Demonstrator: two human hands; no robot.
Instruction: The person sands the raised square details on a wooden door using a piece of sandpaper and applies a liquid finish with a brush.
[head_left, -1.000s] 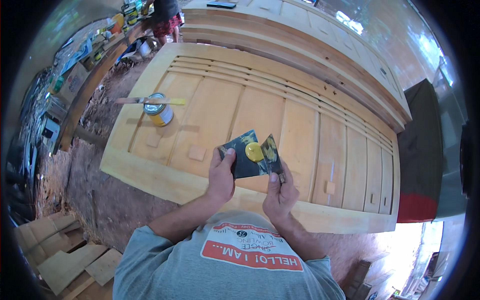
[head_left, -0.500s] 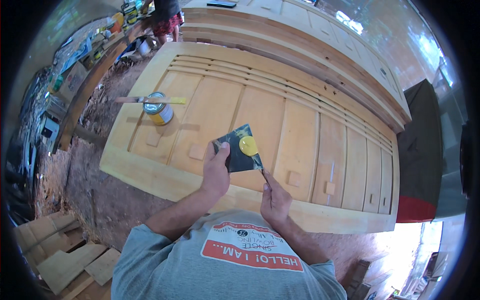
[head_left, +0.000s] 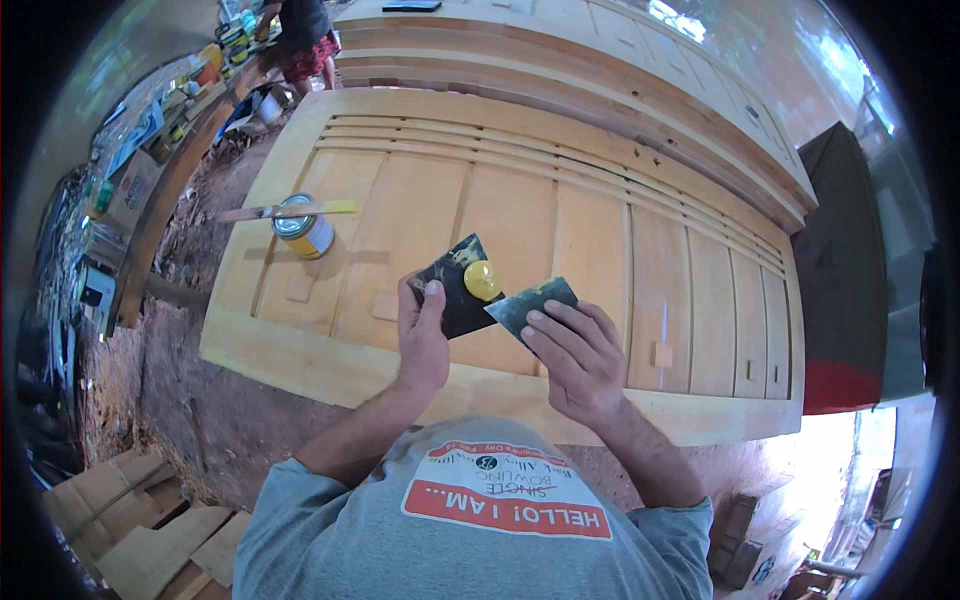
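My left hand [head_left: 424, 335] grips a flat black putty board [head_left: 462, 308] by its left edge, thumb on top. A round yellow dollop of putty [head_left: 482, 281] sits near the board's right side, with yellowish smears around it. In my right hand [head_left: 582, 365] is a thin dark green spreader [head_left: 530, 308], fingers across its face. Its left corner meets or overlaps the board's right corner; I cannot tell if they touch. Both are held above a pale wooden panelled door [head_left: 510, 220] lying flat.
On the door's left part stands a yellow-and-silver can [head_left: 303, 232] with a flat stick or brush [head_left: 290, 211] across its top. Small wooden blocks [head_left: 662, 354] lie on the door. Stacked doors [head_left: 560, 70] rise beyond. A person [head_left: 308, 40] stands at far left; cut boards [head_left: 160, 545] lie at lower left.
My right hand has turned and moved right, so the spreader's broad face now shows beside the board. The putty board has shifted slightly left. The view has shifted a little.
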